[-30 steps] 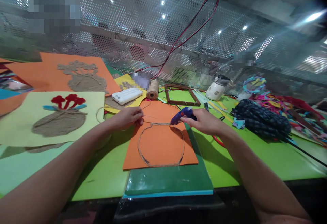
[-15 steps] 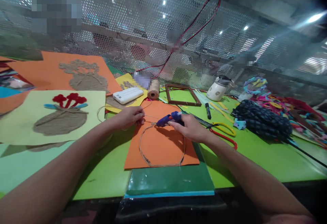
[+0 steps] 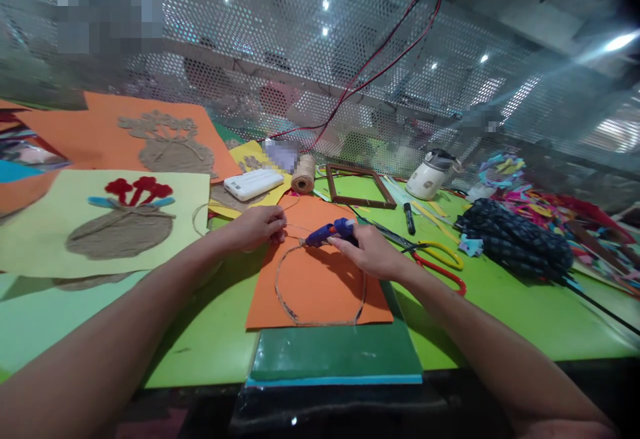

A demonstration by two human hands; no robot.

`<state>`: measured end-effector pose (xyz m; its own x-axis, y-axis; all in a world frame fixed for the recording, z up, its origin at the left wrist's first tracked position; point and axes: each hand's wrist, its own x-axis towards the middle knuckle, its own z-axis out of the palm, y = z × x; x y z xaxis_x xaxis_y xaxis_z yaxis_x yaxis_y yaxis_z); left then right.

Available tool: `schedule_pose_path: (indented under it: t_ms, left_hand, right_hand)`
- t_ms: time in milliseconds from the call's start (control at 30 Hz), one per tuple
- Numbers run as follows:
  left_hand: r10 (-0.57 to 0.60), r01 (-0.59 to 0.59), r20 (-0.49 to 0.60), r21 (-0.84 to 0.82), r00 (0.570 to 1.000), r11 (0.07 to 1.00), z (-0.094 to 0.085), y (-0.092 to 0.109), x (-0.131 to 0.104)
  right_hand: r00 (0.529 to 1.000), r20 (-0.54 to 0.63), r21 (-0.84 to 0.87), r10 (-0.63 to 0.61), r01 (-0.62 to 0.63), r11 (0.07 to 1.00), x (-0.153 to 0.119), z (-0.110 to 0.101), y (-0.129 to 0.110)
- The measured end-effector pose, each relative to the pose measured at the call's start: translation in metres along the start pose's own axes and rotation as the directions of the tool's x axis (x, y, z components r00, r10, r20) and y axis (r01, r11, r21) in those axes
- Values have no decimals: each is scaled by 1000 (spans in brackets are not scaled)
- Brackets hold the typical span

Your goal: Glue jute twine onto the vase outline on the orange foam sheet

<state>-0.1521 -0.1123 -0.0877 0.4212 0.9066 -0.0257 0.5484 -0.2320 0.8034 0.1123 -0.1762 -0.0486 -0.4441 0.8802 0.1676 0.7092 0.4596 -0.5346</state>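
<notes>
My right hand (image 3: 373,249) grips a blue hot glue gun (image 3: 327,232), its nozzle down at the upper left of a twine outline (image 3: 277,282). That rounded outline lies on an orange sheet (image 3: 320,292). My left hand (image 3: 263,227) is closed at the sheet's left edge, thumb and fingertips pinching a thin strand of twine (image 3: 297,227). The strand runs right toward the nozzle and also loops out to the left of the hand. Behind the sheet a twine spool (image 3: 303,173) rests on its side. The glue gun hides part of the outline's top.
Scissors (image 3: 435,259) with yellow and red handles lie right of the sheet, near a black marker (image 3: 409,219), a brown frame (image 3: 360,185) and a white bottle (image 3: 430,175). A dark folded umbrella (image 3: 515,239) is farther right. Left are a white power bank (image 3: 253,184) and a flower-pot picture (image 3: 193,252).
The whole view has shifted slightly. Both hands, the glue gun and the twine keep nearly the same places over the orange sheet.
</notes>
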Motion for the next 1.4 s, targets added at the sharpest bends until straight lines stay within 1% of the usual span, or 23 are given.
schedule_pose_path:
  t_ms: [100, 233, 500, 567, 700, 767, 833, 1000, 1167, 1300, 1400]
  left_hand:
    - [15, -14, -3, 14, 1000, 1000, 0, 0, 0]
    - [1, -1, -9, 22, 1000, 1000, 0, -2, 1]
    - [43, -40, -21, 133, 999, 990, 1, -9, 3]
    - [55, -49, -33, 165, 998, 985, 1, -6, 2]
    - [93, -70, -109, 194, 990, 979, 4, 6, -2]
    - [106, -83, -111, 196, 988, 977, 6, 11, -4]
    - [108, -90, -83, 194, 991, 977, 7, 14, -5]
    - [87, -78, -46, 161, 995, 984, 8, 13, -5]
    - [77, -67, -49, 168, 996, 984, 8, 15, -7]
    - [66, -60, -47, 120, 997, 991, 9, 18, -8]
    - [40, -37, -41, 71, 998, 997, 10, 17, -7]
  right_hand:
    - [1000, 26, -10, 12, -12, 1000, 0, -1, -4]
    - [999, 39, -9, -1, 1, 1000, 1, -1, -8]
    - [999, 45, -55, -9, 12, 998, 1, -1, -8]
    - [999, 41, -49, -9, 11, 999, 1, 0, -7]
    - [1000, 18, -48, 5, -4, 999, 0, 2, -5]
    - [999, 6, -55, 41, -40, 998, -1, 3, -5]
    - [998, -1, -62, 71, -70, 996, -1, 3, -5]
    - [998, -37, -53, 50, -52, 997, -3, 5, -4]
    - [996, -52, -80, 75, -79, 994, -6, 9, -4]
    - [995, -91, -98, 48, -56, 994, -7, 12, -2]
    - [995, -85, -104, 47, -56, 993, -7, 13, -1]
